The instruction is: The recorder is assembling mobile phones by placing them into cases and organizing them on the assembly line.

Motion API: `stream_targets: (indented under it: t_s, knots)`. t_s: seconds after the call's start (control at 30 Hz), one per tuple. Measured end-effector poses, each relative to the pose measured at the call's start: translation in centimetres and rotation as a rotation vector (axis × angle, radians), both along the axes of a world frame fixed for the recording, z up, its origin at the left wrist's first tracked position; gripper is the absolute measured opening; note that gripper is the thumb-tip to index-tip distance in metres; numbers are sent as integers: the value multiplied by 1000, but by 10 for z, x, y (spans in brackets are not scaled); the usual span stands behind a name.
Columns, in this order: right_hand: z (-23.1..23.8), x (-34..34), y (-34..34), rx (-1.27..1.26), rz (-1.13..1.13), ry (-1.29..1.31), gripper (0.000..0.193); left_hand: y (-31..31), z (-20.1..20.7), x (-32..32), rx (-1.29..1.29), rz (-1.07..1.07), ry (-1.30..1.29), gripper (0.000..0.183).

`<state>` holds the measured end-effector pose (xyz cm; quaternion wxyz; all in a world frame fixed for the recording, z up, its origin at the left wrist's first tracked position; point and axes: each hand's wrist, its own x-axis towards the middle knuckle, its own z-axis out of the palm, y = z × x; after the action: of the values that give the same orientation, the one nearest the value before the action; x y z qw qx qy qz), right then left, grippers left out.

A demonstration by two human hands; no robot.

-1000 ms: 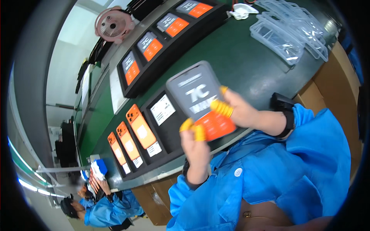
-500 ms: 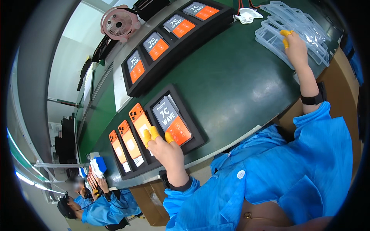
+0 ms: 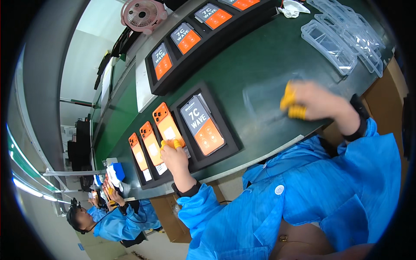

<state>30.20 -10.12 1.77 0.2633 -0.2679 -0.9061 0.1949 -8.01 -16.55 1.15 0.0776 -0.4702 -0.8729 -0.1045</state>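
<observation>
My left hand (image 3: 177,164), yellow finger covers on its fingertips, is closed over the lower end of an orange phone (image 3: 164,119). That phone lies in a black foam tray (image 3: 230,141) beside two more orange phones (image 3: 149,141). In the tray's right slot sits a larger phone (image 3: 201,125) with a grey and orange printed front. Over the table at the right, my right hand (image 3: 314,102) also wears yellow finger covers. It is closed on a clear plastic tray (image 3: 259,96), which motion smears to a faint outline.
Behind, a long black foam tray (image 3: 164,86) holds several grey-and-orange-fronted phones. Clear plastic trays (image 3: 331,45) are stacked at the far right, near a crumpled white cloth (image 3: 294,8). A pink fan (image 3: 143,15) stands at the back. A co-worker (image 3: 117,221) in blue works at the left.
My right hand has come from the stack toward the middle with a clear plastic tray. My left hand has drawn its fingers in around the orange phone's lower end. The view has shifted.
</observation>
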Motion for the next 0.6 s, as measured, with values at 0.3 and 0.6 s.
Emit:
stream_targets:
  t_s: [0.3, 0.6]
  knots:
    - [-13, -15, -11, -267, -10, -59, 19, 11, 10, -32, 452, 51, -1081, 34]
    - [15, -26, -15, -489, -97, -22, 46, -17, 40, 50, 714, -358, -1379, 30]
